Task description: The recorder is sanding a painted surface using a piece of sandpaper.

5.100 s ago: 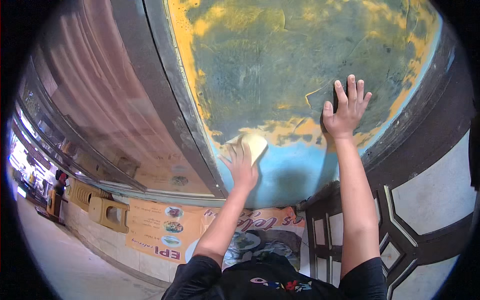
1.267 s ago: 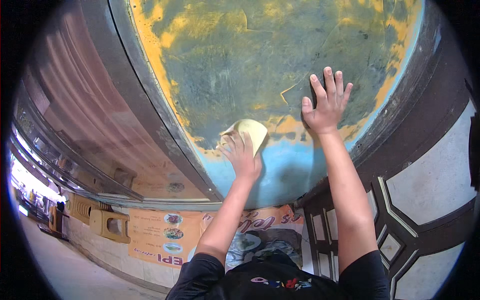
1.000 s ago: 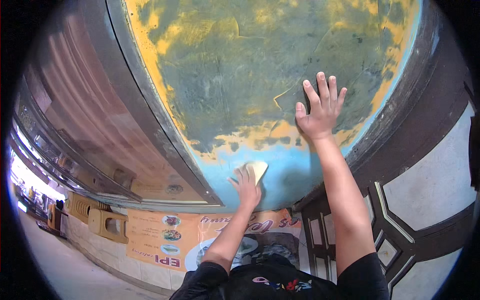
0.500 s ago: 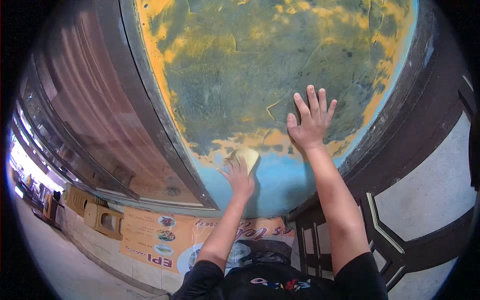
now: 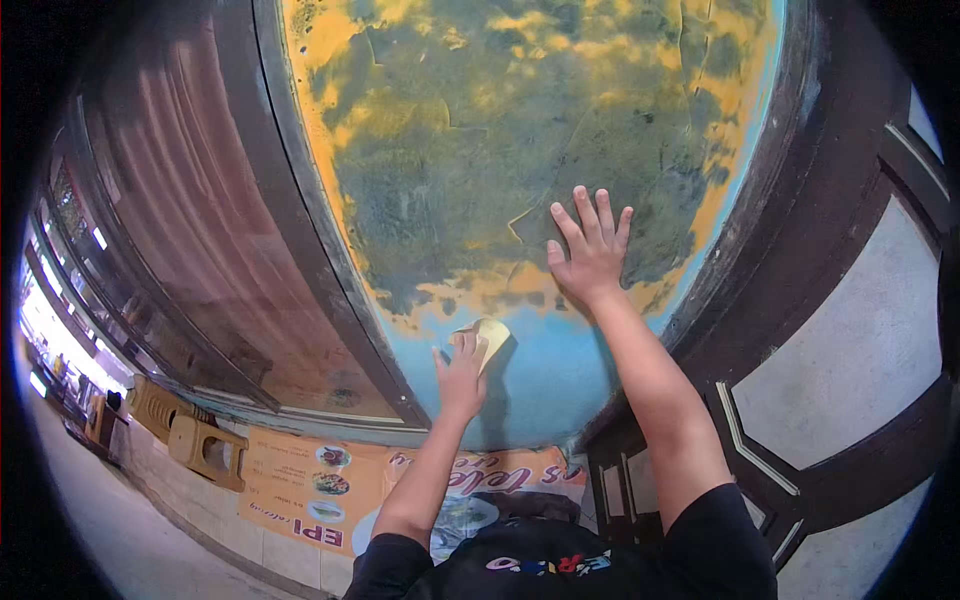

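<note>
A pale yellow sheet of sandpaper (image 5: 496,343) lies under my left hand (image 5: 462,375) against the light-blue lower strip of the wall (image 5: 555,365). The fingers press over the sheet's left part, and its right end sticks out past them with a shadow below. Higher up and to the right, my right hand (image 5: 592,250) rests flat on the wall's dark, patchy area (image 5: 450,180), fingers spread and nothing held. Orange patches and a thin crack line (image 5: 517,222) show in that surface.
A dark-framed window with a reddish-brown curtain (image 5: 170,190) borders the wall on the left. A dark door with pale panels (image 5: 830,350) stands at the right. Below are an orange printed banner (image 5: 290,480) and tan plastic stools (image 5: 205,450).
The view has shifted a little, so the wall appears further left. My left hand and the sandpaper sit slightly lower on the wall. My right hand keeps about the same spot.
</note>
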`<state>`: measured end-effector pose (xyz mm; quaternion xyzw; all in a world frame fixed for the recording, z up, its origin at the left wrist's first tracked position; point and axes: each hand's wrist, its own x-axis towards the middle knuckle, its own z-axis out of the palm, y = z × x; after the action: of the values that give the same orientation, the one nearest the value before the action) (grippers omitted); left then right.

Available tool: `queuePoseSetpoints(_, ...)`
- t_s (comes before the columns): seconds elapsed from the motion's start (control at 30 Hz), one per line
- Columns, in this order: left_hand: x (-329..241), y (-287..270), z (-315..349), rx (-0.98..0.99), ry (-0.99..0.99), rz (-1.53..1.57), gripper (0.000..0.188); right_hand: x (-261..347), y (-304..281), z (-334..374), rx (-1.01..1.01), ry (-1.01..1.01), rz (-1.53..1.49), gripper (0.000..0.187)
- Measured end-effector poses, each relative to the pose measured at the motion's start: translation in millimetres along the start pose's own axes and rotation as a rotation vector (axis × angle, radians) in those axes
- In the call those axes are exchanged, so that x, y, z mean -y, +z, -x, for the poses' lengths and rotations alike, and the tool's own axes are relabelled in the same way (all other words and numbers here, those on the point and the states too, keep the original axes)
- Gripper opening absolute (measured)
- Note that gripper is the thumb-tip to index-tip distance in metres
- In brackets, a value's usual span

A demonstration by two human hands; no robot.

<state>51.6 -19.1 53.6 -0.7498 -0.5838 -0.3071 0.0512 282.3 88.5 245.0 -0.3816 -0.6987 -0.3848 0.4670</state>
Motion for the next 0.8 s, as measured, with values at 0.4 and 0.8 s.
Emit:
queuePoseSetpoints(0.4, -16.5, -136.4, -49.1, -0.141, 0.306, 0.177, 0.037, 20.1, -44.4, -18.1, 0.163, 0.067, -0.274, 0.044)
queuePoseSetpoints(0.8, -71.8, -198.9, -118.8, -0.303, 0.207, 0.799, 0.023, 33.4, -115.9, -64.1, 0.385, 0.005, -0.743, 0.029)
